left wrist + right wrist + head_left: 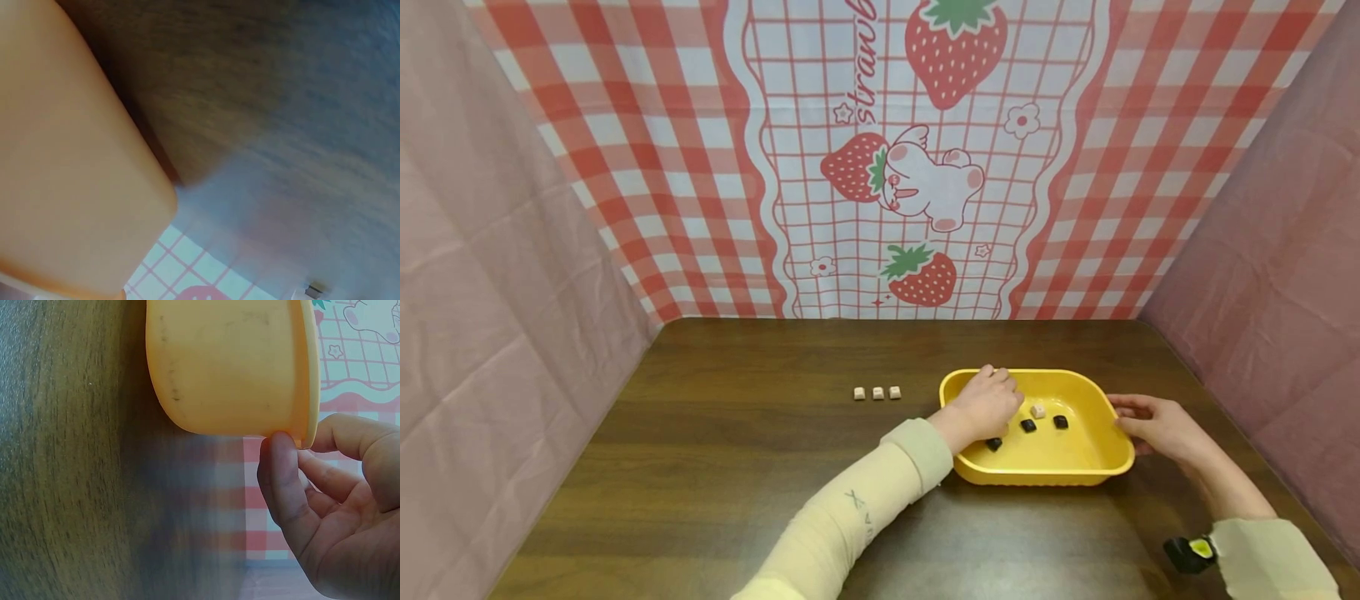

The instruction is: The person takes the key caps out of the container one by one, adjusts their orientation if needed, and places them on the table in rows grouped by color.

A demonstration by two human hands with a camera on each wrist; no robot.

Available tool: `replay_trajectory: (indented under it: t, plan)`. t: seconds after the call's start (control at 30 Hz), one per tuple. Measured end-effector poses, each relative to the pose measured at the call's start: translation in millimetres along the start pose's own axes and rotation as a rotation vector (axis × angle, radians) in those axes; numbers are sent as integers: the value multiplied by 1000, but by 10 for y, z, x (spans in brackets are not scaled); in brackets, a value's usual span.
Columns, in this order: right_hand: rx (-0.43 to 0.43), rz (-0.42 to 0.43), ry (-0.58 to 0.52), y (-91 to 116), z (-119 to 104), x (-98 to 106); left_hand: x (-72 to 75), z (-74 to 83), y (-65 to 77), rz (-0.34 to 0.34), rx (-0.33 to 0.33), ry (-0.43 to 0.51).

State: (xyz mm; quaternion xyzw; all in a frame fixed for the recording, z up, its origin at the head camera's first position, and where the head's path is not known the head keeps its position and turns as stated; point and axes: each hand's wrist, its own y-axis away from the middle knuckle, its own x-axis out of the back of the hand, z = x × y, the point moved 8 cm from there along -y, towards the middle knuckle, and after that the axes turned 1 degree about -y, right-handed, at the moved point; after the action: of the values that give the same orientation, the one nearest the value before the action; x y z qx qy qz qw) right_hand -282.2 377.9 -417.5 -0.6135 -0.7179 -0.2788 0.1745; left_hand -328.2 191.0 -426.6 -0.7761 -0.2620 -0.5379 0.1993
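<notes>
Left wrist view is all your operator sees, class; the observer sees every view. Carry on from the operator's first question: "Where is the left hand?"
Observer: The left hand is over the left end of the yellow tray.
Operator: What shows inside the tray?
Observer: Three black pieces and one pale piece.
Operator: And what is the right hand doing?
Observer: The right hand grips the tray's right end at the rim.
</notes>
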Motion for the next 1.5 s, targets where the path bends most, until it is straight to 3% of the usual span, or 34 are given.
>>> replay_trajectory:
  t: [0.23,0.67,1.5]
  plan:
    - [-2,8,16,6,-9,13,90,-38,51,-7,-11,19]
    - [2,8,2,11,-21,-2,295,-209,245,43,-13,67]
    - [0,8,2,0,-8,0,603,-606,630,144,9,24]
